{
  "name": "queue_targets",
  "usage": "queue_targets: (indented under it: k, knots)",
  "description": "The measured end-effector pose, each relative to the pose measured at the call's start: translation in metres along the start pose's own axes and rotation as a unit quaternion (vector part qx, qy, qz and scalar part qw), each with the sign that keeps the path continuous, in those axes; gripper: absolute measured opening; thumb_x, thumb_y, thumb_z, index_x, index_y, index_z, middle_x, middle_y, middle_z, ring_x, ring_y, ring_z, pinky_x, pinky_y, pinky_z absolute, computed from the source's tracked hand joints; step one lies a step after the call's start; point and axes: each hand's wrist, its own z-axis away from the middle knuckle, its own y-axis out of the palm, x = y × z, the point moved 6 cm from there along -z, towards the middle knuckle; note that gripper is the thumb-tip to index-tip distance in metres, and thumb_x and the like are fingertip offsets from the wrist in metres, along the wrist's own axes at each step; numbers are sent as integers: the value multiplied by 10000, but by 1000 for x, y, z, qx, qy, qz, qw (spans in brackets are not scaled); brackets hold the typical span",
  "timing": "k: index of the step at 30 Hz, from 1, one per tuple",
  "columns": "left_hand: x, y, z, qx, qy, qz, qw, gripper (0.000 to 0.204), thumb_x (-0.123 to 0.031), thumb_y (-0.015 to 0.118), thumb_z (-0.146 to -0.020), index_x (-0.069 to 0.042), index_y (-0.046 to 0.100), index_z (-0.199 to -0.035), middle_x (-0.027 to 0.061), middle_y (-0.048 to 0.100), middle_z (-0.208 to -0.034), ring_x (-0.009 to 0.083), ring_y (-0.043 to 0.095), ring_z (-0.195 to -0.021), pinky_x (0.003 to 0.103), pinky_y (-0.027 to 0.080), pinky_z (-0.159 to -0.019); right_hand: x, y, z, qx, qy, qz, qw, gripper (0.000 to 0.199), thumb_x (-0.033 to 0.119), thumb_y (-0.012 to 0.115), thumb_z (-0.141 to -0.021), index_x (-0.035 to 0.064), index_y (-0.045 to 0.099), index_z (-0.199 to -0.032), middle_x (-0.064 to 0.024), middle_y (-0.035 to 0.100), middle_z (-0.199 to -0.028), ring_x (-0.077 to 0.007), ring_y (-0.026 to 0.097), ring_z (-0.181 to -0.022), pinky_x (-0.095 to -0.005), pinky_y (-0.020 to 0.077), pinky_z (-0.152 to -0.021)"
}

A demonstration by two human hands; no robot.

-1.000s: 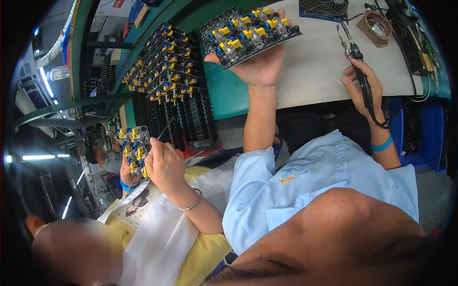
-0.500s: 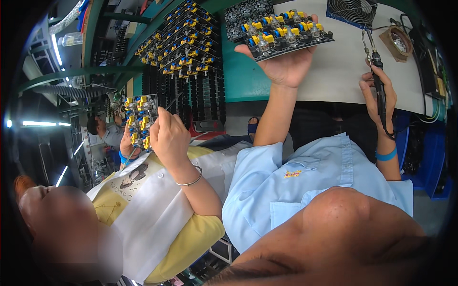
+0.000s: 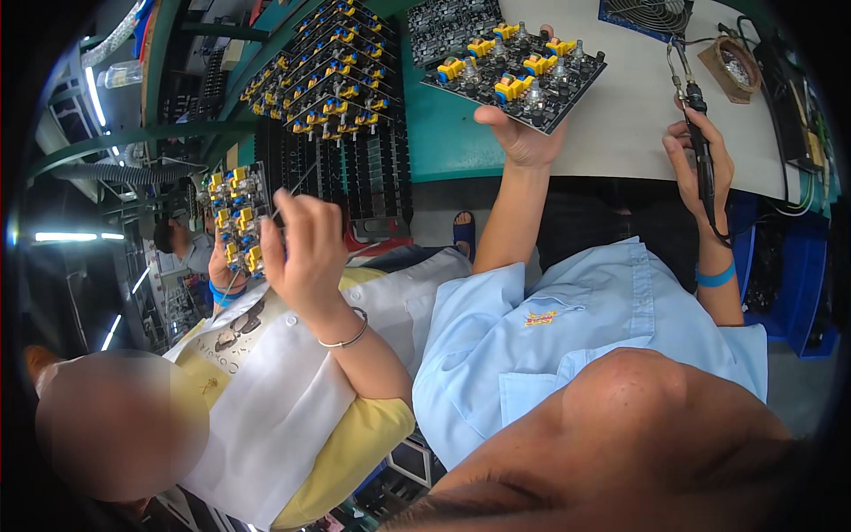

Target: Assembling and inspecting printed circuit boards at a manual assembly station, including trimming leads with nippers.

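Note:
My left hand grips a black circuit board from below and holds it tilted above the bench. Yellow and blue parts and clear-topped metallic parts stand up from the board. Farther right, my right hand is closed around the black handle of a soldering iron. Its thin metal tip end points away from me, toward the fan. A gap separates the iron from the board.
More circuit boards lie behind the held one. A fan unit and a brown holder stand at the back right. Stacked boards rise at left. Beside me a co-worker handles another board. Blue bins sit at right.
The board in my left hand has turned and tilted, showing more of its top face. My right hand keeps the iron in nearly the same place. The co-worker's raised hand has shifted slightly.

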Motion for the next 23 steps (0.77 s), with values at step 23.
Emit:
queue_targets:
  k: [23]
  knots:
    - [41, -6, 20, -78, 186, -91, 975, 1230, -596, 845, -724, -277, 75, -1628, 60, 62, -1698, 320, 238, -1519, 519, 205, -1243, 23, 5, -25, 104, -113, -167, 974, 593, -16, 700, -869, 17, 458, -1410, -213, 659, -1264, -312, 655, -1129, -363, 532, -916]
